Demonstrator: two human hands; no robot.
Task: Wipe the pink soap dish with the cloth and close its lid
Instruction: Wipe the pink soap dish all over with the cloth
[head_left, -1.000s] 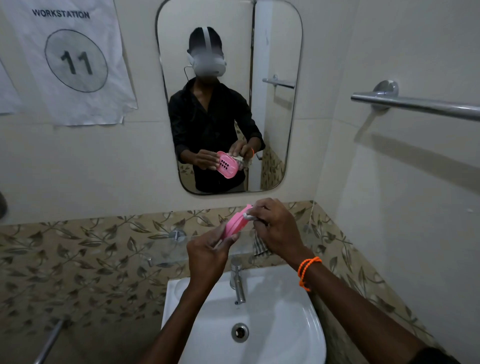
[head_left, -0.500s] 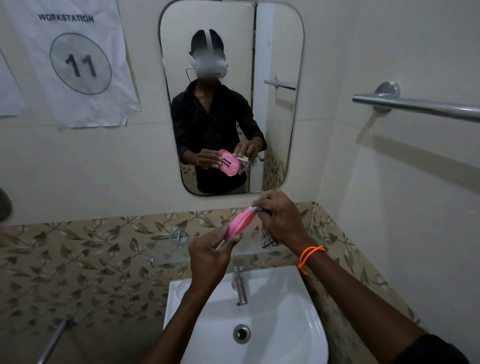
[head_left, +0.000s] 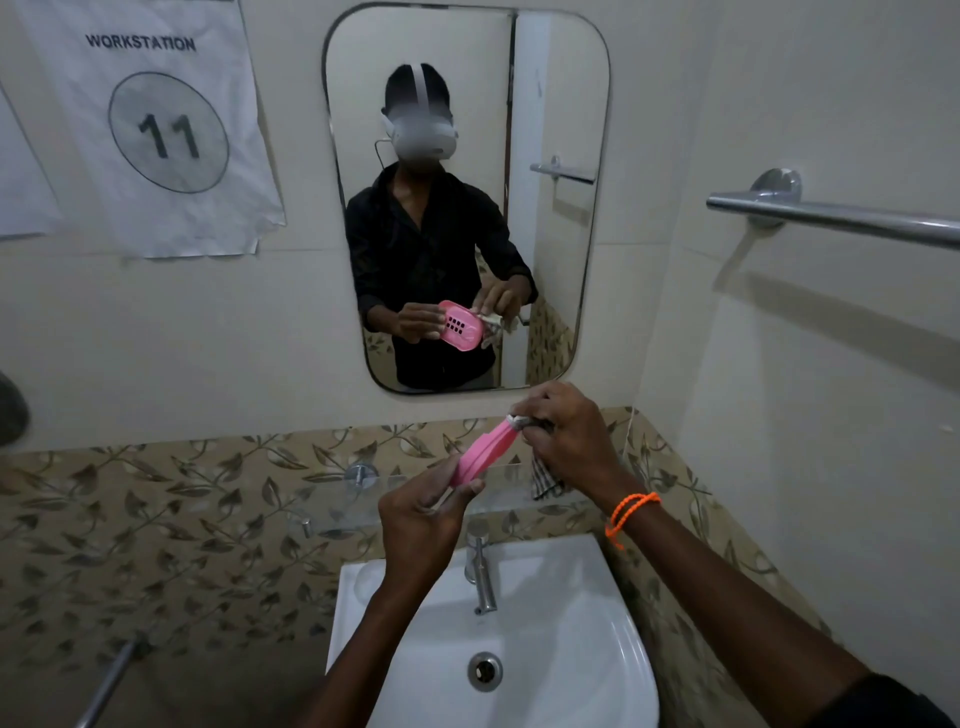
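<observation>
At the centre of the frame, above the white washbasin (head_left: 566, 613), the left hand (head_left: 421, 525) grips the lower end of the pink soap dish (head_left: 480, 457), held edge-on and tilted. The right hand (head_left: 566, 441) pinches the checked cloth (head_left: 545, 480) against its upper end (the mirror (head_left: 561, 104) shows the dish's slotted face).

We observe both forearms raised. The left hand (head_left: 421, 512) grips the pink soap dish (head_left: 483, 454) by its near end, fingers curled; the right hand (head_left: 563, 436) pinches the cloth (head_left: 545, 480) against its far end.
</observation>
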